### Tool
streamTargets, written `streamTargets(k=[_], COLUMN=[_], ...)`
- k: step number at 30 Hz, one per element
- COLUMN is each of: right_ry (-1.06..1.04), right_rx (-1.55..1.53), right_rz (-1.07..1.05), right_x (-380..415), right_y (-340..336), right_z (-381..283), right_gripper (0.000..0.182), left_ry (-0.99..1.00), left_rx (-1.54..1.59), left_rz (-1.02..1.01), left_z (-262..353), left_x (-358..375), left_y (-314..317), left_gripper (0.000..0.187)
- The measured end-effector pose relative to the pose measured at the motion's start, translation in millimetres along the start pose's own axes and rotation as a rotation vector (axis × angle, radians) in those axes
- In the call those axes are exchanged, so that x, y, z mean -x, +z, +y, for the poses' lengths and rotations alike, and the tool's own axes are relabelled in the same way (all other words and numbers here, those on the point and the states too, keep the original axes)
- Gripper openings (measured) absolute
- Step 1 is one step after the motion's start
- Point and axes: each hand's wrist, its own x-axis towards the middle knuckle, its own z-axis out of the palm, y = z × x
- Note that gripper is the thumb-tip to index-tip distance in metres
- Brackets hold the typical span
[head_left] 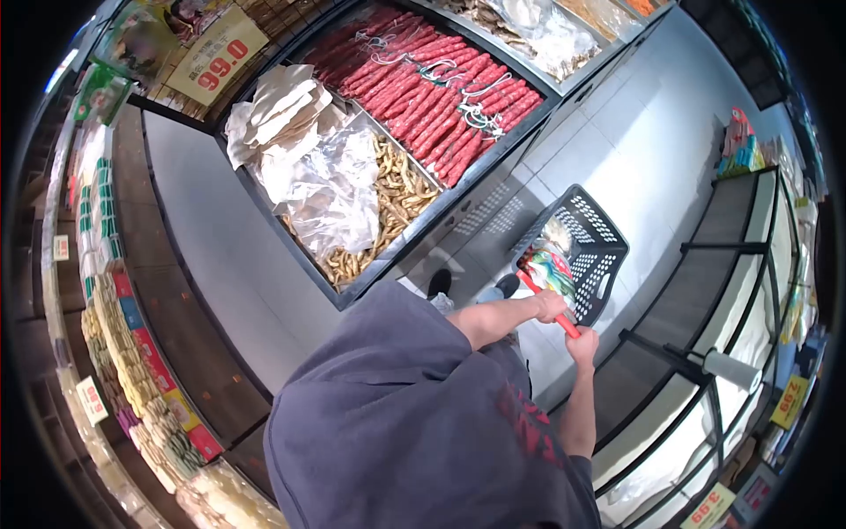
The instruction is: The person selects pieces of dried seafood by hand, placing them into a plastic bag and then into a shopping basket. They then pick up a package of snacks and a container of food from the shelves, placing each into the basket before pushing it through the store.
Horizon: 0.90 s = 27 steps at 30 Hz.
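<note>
A dark grey perforated shopping basket (595, 231) with a long red handle (532, 282) stands on the floor to the right of my feet. My left hand (551, 306) is closed around the handle. Close beside it, my right hand (581, 346) grips the handle's end. Inside the basket lie colourful plastic packages (548, 267), partly covered by the handle, and something pale (557, 233) that I cannot make out.
Ahead is a display bin with red sausages (441, 88), brown dried goods (398, 189) and clear plastic sheeting (330, 189). Packed shelves (145, 353) curve along the left. A black-framed rack (696, 309) with a plastic roll (731, 370) borders the right side.
</note>
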Motion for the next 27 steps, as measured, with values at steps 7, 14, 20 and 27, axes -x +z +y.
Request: streamTargets(k=[7,14,20,27], right_ry=[-0.083,-0.136,-0.222,-0.281], right_rx=[-0.067,-0.119,-0.017,0.218], right_rz=[-0.088,-0.229,-0.494,-0.695], right_x=[-43.2,-52.3,-72.0,-91.2], right_y=[-23.5,-25.7,-42.6,-54.5], right_z=[25.9,31.3,27.6,-8.4], right_gripper=[0.02,0.029,0.028,0.033], left_ry=[-0.086,-0.263,-1.351,-1.752], left_rx=[-0.088,-0.057,-0.473,-0.137], left_rz=[-0.096,0.759,1.139,1.283], left_z=[8.6,4.2,-136.9,-232.6], left_x=[-21.4,147.6,369.0,478.7], left_y=[-61.6,-235.4,-295.1,-257.0], left_gripper=[0.05,0.037,0.047,0.071])
